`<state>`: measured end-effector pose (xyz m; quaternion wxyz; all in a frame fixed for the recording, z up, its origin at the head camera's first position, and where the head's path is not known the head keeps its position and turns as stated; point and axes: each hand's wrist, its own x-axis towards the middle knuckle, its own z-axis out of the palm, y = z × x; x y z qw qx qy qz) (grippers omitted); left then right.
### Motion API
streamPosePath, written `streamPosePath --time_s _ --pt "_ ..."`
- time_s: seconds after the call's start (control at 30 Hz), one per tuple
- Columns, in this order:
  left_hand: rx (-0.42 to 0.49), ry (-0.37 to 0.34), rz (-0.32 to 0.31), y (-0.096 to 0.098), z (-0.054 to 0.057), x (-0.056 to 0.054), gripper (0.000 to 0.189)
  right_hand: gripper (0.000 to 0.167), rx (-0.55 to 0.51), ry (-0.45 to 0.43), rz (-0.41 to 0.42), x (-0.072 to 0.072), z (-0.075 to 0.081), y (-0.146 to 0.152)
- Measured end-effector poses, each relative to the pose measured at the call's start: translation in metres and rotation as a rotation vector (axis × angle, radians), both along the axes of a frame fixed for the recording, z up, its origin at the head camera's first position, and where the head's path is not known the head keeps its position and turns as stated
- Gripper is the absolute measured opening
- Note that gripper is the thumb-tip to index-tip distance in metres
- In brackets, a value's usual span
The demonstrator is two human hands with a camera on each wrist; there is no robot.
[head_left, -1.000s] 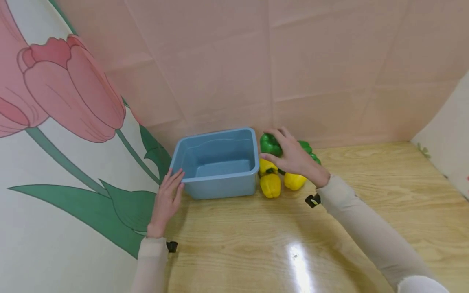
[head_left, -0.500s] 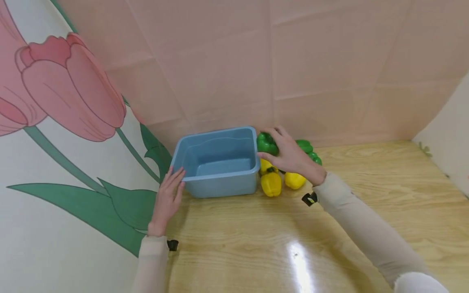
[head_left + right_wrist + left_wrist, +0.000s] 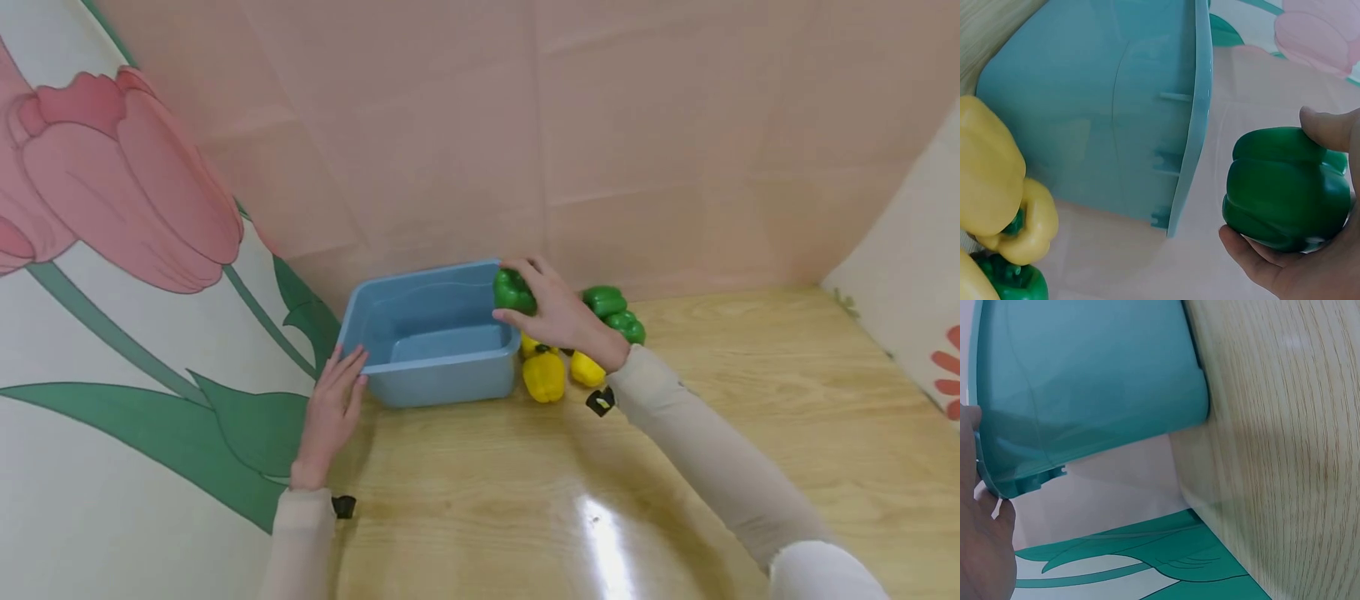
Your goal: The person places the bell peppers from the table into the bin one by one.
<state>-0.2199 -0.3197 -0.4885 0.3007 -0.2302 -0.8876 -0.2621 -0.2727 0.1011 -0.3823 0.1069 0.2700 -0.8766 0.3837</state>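
A green bell pepper (image 3: 513, 292) is held in my right hand (image 3: 555, 310), fingers over its far side and thumb on the near side. It hangs above the right rim of a blue plastic bin (image 3: 442, 383). In the right wrist view the pepper (image 3: 1285, 187) sits between thumb and fingers, beyond the bin's rim (image 3: 1200, 112). My left hand (image 3: 333, 408) holds the bin's front left corner. The left wrist view shows that hand (image 3: 985, 544) with thumb and fingers about the rim; some fingers are hidden. The bin's visible floor is bare.
Right of the bin lie yellow bell peppers (image 3: 543, 379), partly under my right forearm, and green bell peppers (image 3: 624, 327) behind them. A pink-covered wall (image 3: 637, 125) stands behind the wooden table (image 3: 465, 500), with a tulip-painted wall (image 3: 150, 175) at left.
My right hand has carried the green pepper left, from beside the bin to over its right rim. The left hand stays at the corner. The head view has shifted slightly.
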Motion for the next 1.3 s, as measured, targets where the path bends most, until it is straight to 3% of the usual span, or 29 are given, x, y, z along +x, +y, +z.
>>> streamPosePath --time_s 0.4,0.8,1.3 --pt "0.019 0.024 -0.011 0.0 -0.003 0.0 0.041 0.077 0.024 -0.054 0.0 -0.011 0.007 -0.017" --pt "0.012 -0.001 -0.012 0.001 -0.004 0.0 0.041 0.073 0.004 -0.029 0.013 -0.02 0.011 -0.033" --pt "0.014 0.006 -0.014 -0.002 -0.004 0.001 0.042 0.073 0.019 -0.074 0.033 -0.038 0.006 -0.056"
